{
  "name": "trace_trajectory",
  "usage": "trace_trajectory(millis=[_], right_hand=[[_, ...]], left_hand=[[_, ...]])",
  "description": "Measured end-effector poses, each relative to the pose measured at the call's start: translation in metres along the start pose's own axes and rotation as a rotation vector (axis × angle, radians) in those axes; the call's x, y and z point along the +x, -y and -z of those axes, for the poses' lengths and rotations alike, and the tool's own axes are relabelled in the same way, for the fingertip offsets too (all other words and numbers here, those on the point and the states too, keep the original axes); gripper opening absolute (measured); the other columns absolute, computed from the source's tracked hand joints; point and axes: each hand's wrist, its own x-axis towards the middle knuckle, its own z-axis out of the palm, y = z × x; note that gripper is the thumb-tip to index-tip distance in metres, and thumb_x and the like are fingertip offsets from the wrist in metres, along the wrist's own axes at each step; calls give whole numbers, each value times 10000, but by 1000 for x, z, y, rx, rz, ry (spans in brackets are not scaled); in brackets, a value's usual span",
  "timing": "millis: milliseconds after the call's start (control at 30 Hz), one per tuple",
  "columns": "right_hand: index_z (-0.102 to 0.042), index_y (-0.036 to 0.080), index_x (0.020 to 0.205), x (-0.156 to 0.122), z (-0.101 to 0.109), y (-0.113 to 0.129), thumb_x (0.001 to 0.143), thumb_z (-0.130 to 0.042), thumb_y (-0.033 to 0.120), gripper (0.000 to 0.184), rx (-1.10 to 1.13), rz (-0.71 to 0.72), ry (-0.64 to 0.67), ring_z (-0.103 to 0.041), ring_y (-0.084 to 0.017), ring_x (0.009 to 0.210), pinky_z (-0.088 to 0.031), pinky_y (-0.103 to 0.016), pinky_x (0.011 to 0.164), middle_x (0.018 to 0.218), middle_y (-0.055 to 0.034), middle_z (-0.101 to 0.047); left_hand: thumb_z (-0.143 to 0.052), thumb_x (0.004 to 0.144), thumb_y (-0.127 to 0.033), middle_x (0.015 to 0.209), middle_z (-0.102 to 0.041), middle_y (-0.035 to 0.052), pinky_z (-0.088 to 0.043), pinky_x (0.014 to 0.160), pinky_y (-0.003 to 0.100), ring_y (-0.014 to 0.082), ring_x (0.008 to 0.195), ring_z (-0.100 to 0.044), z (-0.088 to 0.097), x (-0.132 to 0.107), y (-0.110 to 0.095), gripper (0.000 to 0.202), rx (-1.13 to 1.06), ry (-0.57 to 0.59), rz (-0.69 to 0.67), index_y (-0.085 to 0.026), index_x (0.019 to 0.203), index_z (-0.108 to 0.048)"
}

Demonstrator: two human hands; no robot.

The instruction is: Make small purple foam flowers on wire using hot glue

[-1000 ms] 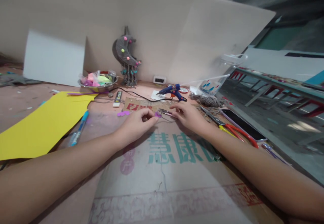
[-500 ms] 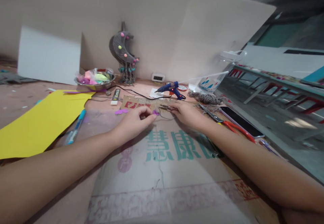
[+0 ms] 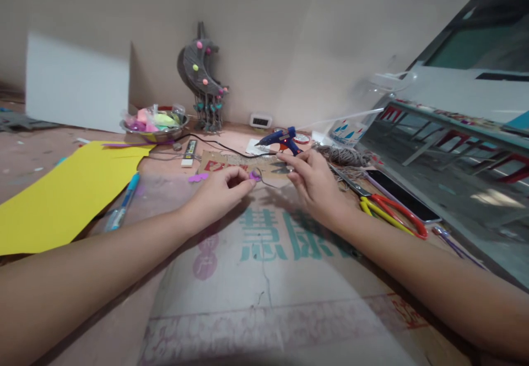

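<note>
My left hand (image 3: 219, 192) rests on the printed cardboard sheet (image 3: 268, 278), its fingers pinched on a small purple paper piece (image 3: 255, 175). My right hand (image 3: 316, 187) is raised just to the right of it, fingers closed on a small pair of dark metal snips (image 3: 283, 169) whose tips point left toward the purple piece. A thin wire or thread curves on the sheet between the two hands. Both forearms stretch in from the bottom corners.
Another purple piece (image 3: 198, 177) lies left of my hands by a cardboard strip (image 3: 225, 163). Behind are a blue glue gun (image 3: 281, 139), twine (image 3: 343, 156), a bowl of coloured bits (image 3: 152, 126) and a moon ornament (image 3: 200, 76). Yellow paper (image 3: 61, 195) and a pen (image 3: 122, 206) lie left; red-yellow scissors (image 3: 388, 211) and a phone (image 3: 397, 192) lie right.
My right hand has lifted off the sheet with the snips and turned more upright. My left hand keeps its pinch on the purple piece, almost unmoved. The view shifted slightly.
</note>
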Motion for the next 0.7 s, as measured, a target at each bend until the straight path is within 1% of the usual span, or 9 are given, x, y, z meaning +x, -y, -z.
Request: trace_trajectory(millis=[67, 167, 300, 533, 700], right_hand=[[-572, 205, 1168, -4, -1, 7, 907, -411, 257, 312, -40, 60, 27, -485, -212, 820, -423, -363, 726, 897, -93, -537], [-610, 178, 1101, -5, -3, 9, 907, -422, 258, 282, -78, 116, 53, -491, -202, 785, -417, -335, 690, 856, -93, -560], [-636, 173, 1055, -4, -5, 6, 900, -437, 237, 260, -110, 108, 28, -499, -204, 784, -409, -333, 695, 839, -93, -575], [-643, 172, 1059, -3, -6, 6, 893, -445, 239, 267, -118, 98, 72, -496, -212, 773, -391, -336, 685, 824, -95, -575], [-647, 163, 1028, -3, -7, 5, 903, -437, 256, 262, -163, 122, 61, -496, -201, 762, -385, -319, 680, 805, -88, -582]], left_hand=[[-526, 779, -359, 710, -586, 3, -397, 642, 267, 150, 690, -528, 0, 0, 0, 200, 12, -5, 1, -177, 699, -545], [-527, 770, -351, 684, -565, -5, -381, 629, 264, 145, 667, -510, 0, 0, -1, 191, 32, -9, 9, -184, 678, -525], [-521, 764, -332, 665, -554, -8, -380, 629, 262, 146, 663, -509, 0, 0, -2, 176, 34, -6, 19, -187, 664, -508], [-516, 769, -330, 655, -550, -12, -382, 618, 250, 143, 661, -514, -1, 0, -2, 183, 56, -6, 2, -184, 659, -504], [-522, 776, -331, 646, -536, -17, -377, 603, 243, 132, 638, -496, -1, -1, -3, 195, 60, -6, -4, -181, 656, -493]])
